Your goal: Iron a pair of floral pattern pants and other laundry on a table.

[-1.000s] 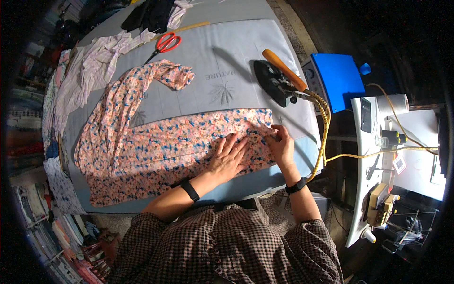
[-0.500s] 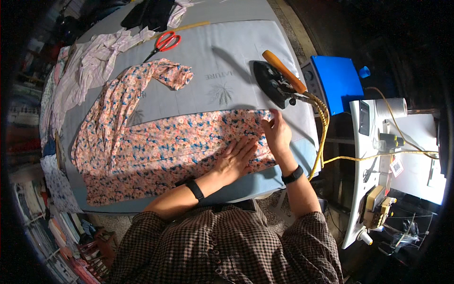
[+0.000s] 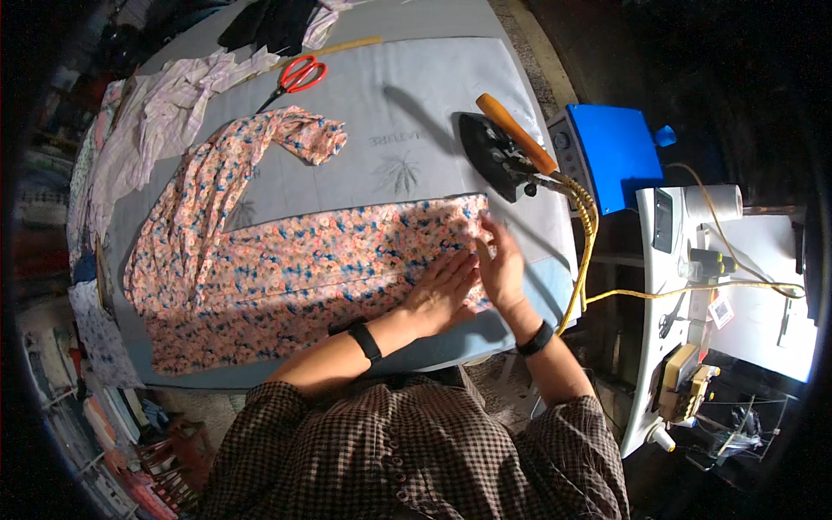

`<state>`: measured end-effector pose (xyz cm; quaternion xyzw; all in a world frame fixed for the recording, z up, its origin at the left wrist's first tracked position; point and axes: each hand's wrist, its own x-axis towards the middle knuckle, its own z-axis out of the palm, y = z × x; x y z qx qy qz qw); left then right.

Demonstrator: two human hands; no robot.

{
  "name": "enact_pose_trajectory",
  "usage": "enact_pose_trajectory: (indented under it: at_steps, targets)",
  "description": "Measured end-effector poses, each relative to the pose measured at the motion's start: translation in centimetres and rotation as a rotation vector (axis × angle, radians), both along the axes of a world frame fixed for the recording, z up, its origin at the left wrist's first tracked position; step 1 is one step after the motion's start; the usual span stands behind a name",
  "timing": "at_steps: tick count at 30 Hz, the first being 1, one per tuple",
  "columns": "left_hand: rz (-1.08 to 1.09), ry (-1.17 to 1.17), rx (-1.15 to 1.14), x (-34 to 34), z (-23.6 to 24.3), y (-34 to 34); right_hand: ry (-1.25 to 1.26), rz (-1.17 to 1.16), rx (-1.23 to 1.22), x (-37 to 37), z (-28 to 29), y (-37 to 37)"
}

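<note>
A floral garment (image 3: 321,247), pink with blue and white flowers, lies spread on the grey padded board, its sleeve (image 3: 308,139) bent at the far left. My left hand (image 3: 442,290) rests flat on its right part, fingers stretched out and together. Beside it, at the garment's right edge, is my right hand (image 3: 503,269), thumb and fingers apart and touching the cloth. Beyond my right hand stands a black iron (image 3: 492,154) with an orange-brown handle, apart from the garment.
Red-handled scissors (image 3: 302,76) lie past the sleeve, near a wooden ruler (image 3: 347,45). A pale checked garment (image 3: 165,117) is heaped at the left. Right of the board (image 3: 416,78) are a blue box (image 3: 611,156), a yellow cord (image 3: 587,260) and a white sewing machine (image 3: 654,329).
My right hand has slid nearer along the garment's right edge, away from its far corner, toward my left hand. My left hand stays flat on the cloth, shifted slightly right.
</note>
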<state>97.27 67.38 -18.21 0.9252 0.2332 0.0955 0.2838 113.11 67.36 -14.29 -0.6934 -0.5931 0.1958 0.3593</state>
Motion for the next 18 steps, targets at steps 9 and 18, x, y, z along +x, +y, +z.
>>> enact_pose_trajectory:
  at_steps: [9,18]
  targets:
    - [0.144,0.082,0.165,1.6,0.0,5.2,-0.456,0.355,-0.209,0.3,-2.4,-9.0]
    - [0.21,0.036,0.059,2.8,-0.9,4.4,-0.72,0.475,-0.427,6.4,2.8,-10.3]
